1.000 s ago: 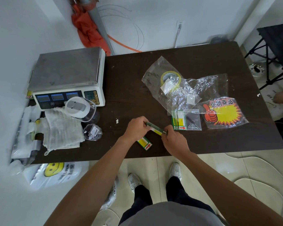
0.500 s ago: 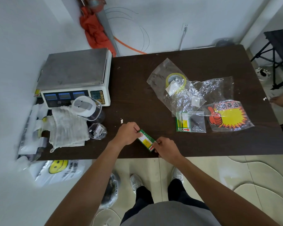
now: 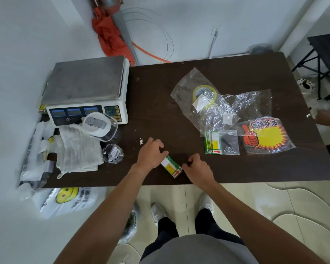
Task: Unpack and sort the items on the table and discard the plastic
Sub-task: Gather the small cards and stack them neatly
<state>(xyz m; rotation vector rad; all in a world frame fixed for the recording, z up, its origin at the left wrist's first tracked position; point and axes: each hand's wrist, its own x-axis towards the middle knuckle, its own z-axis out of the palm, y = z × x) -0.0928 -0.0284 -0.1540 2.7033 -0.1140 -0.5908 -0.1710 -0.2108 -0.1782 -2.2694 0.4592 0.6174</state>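
- A second ago both hands held the green card [image 3: 171,166] up off the table [image 3: 156,103], edge-on. It now lies flat on the table between the two sets of fingers, close to the near edge.
- The left hand [image 3: 151,153] has come down with it. Its fingers are curled, and the thumb and fingertips pinch the card's far end.
- The right hand [image 3: 196,167] has dropped too. Its fingers are curled under and touch the card's near corner, by the red arrow. I cannot tell whether they grip it.
- Ahead and right of the right fingers lies a small zip bag [image 3: 222,141]. More green cards sit in its left half and a few screws [image 3: 228,149] in its lower right corner.
- Just right of that is a clear sleeve holding a red-and-yellow starburst sign [image 3: 265,136].
- Farther from the fingers, a large clear bag [image 3: 187,86] holds a yellow tape roll [image 3: 204,93] and a white paper square. A crumpled clear wrapper [image 3: 246,103] overlaps it.
- Left of the left fingers sits a small round tub [image 3: 112,154] with a barcode label inside.
- Beyond the tub stand a clear jar [image 3: 101,124] with a white lid and a scale [image 3: 86,86]. A white cloth [image 3: 78,149] lies beside the tub.
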